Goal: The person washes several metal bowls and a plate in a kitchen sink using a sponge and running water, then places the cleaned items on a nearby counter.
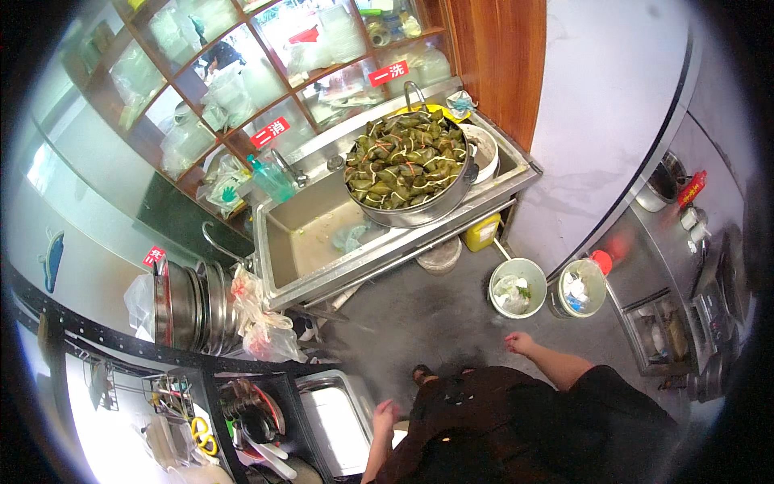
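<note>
My left hand (387,414) hangs low beside a rectangular stainless steel tray (363,411), slightly blurred, with nothing visible in it. Over the floor, my right hand (520,343) is held out with loosely bent fingers and appears bare. The white waste bucket (519,288) is the nearest thing to it. Before me, a round metal steamer pan (417,215) is heaped with leaf-wrapped zongzi (405,157) tied with pale and orange string. The pan rests on the right part of a stainless steel sink (308,242), out of reach of both hands.
A second waste bucket (580,290) stands at right, near a steel counter (659,254). Under the sink are a yellow jug (481,232) and a lidded tub (440,256). Stacked metal pans (199,305) and plastic bags (260,320) sit left. A pump bottle (272,180) stands behind the basin.
</note>
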Demonstrator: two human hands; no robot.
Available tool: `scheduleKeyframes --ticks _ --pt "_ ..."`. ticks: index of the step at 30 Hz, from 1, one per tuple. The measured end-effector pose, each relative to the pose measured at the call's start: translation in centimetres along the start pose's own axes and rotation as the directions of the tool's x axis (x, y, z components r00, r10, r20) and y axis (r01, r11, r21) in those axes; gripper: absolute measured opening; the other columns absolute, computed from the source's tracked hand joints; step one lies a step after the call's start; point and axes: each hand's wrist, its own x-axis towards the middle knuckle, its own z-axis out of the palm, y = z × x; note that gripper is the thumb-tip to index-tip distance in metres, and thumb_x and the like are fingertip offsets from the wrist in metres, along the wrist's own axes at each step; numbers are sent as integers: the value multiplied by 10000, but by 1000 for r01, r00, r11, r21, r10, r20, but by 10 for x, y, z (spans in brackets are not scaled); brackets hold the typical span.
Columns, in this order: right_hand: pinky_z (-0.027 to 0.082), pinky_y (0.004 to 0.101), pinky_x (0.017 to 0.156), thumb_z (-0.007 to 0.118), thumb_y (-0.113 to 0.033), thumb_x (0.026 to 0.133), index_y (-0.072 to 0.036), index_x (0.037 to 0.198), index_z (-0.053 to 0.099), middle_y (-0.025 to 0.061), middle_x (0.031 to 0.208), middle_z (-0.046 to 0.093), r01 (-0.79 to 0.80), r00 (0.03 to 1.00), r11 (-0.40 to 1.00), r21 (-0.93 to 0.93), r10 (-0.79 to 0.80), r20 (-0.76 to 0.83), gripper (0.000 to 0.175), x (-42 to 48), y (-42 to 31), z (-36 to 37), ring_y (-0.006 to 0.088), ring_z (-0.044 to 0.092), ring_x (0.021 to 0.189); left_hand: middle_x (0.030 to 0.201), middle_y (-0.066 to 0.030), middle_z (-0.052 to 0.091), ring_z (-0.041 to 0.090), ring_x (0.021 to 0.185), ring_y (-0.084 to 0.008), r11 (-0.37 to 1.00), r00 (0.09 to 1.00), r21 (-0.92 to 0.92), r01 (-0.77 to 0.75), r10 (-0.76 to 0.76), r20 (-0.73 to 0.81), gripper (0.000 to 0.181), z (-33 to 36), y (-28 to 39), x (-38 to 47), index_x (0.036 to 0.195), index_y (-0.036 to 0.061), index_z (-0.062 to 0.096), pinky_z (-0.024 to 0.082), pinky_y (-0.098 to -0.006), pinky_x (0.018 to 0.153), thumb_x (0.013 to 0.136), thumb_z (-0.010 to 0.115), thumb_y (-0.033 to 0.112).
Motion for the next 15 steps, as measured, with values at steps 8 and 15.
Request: scheduleKeyframes --ticks 8,15 --pt "529 326 571 554 -230 845 -32 887 670 98 789 680 -405 911 883 -236 367 -188 233 -58 24 10 188 663 677 964 -101 650 643 820 -201 993 973 -78 -93 107 206 298 -19 110 84 1217 41 515 497 -279 634 935 489 133" --pt "478 301 513 587 -192 875 -69 931 667 30 707 633 -217 955 976 24 218 -200 157 -11 -50 -3 150 576 561 1009 -127 663 645 840 -200 995 947 -12 -94 93 307 287 -14 175 113 1180 36 555 522 -300 712 905 514 110"
